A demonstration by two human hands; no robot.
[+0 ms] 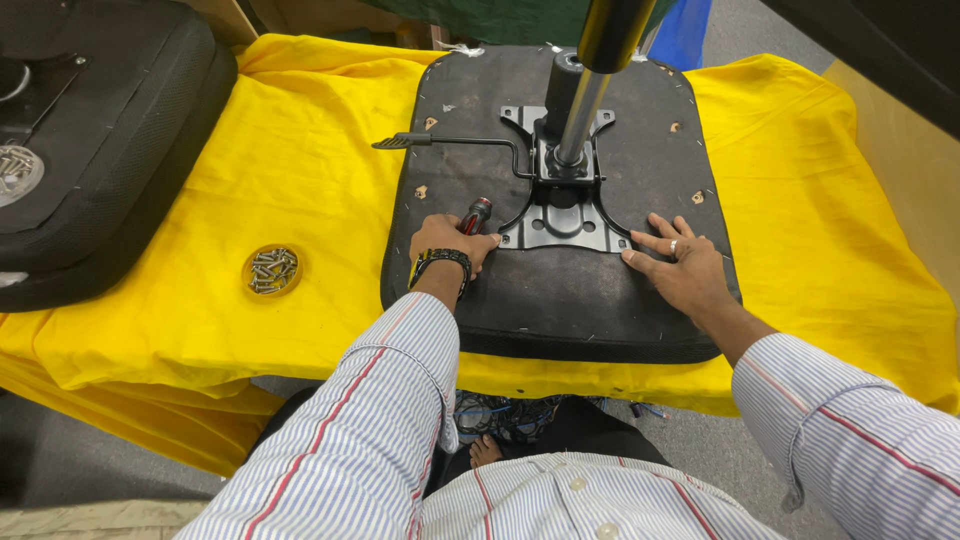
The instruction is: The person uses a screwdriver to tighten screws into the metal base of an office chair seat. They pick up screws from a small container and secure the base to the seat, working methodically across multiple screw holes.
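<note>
Striped shirt sleeves reach forward from the bottom of the view toward an upturned black chair seat [560,300] lying on a table covered with yellow cloth [300,170]. One grip, the left hand [450,242], wears a dark wristband and is clenched around a screwdriver with a red and black handle [476,214], which rises from the fist and points away from the person. Just beyond and to the right of this grip sits the metal mounting plate [560,225], fixed to the underside of the seat. A shiny gas cylinder [585,100] stands upright from the plate's middle, and a thin lever [450,142] runs out to the left, further from the grip. On the other side of the plate, the right hand [680,265] lies flat and released, fingers spread, pressing on the seat with fingertips touching the plate's edge. Well to the left of the clenched grip, a small round dish of screws [272,270] rests on the cloth, and another black seat cushion [100,150] lies beyond it.
</note>
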